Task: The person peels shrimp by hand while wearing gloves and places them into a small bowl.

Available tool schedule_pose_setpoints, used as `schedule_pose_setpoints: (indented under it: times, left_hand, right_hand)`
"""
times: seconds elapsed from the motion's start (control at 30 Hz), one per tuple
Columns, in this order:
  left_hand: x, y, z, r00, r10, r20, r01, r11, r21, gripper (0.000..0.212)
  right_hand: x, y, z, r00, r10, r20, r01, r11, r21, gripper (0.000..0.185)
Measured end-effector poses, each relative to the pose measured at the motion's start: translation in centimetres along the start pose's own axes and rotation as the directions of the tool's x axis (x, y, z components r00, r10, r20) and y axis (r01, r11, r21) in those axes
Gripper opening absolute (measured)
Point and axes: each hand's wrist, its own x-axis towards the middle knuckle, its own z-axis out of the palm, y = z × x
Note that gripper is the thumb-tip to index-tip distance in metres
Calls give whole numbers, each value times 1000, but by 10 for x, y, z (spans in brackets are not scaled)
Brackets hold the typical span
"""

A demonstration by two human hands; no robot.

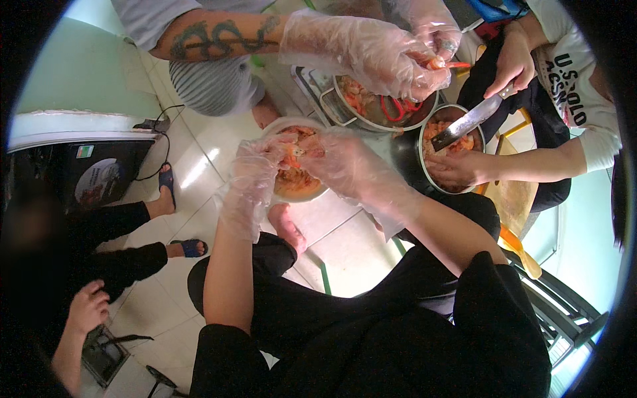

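My left hand (259, 161) and my right hand (341, 156), both in clear plastic gloves, meet over a round bowl (302, 199). Pinched between my fingertips is an orange-and-white piece of shellfish (292, 155), partly hidden by the gloves. Reddish-orange shell scraps (298, 184) lie in the bowl beneath. Beyond my right hand stands a wide metal pot (371, 125) with pale orange shellfish meat (354, 95) and red-handled scissors (393, 110) in it.
Across from me, a co-worker's gloved hands (378, 54) hold another shellfish piece (438, 62). At right, another person's hand holds a broad-bladed knife (468, 122) above a smaller pot (483, 144), with their other hand inside it. A seated person's sandaled foot (191, 248) is at left.
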Motion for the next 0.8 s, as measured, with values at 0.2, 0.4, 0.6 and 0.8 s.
schedule_pose_setpoints:
  times: [0.2,0.4,0.6,0.8]
  left_hand:
    - [1,-13,1,998,-23,55,24,999,-24,19]
    - [-1,-6,-3,995,-14,101,7,997,74,30]
    - [2,-15,-14,994,-106,29,109,977,-183,30]
    - [-2,-1,-3,986,-167,-19,155,947,-280,24]
  right_hand:
    - [-3,-14,-9,991,-129,37,129,992,-3,28]
    - [4,-2,-7,994,45,95,-34,993,-109,30]
    - [12,-16,-10,956,237,176,-251,966,63,29]
    - [16,-4,-2,944,280,173,-317,915,249,31]
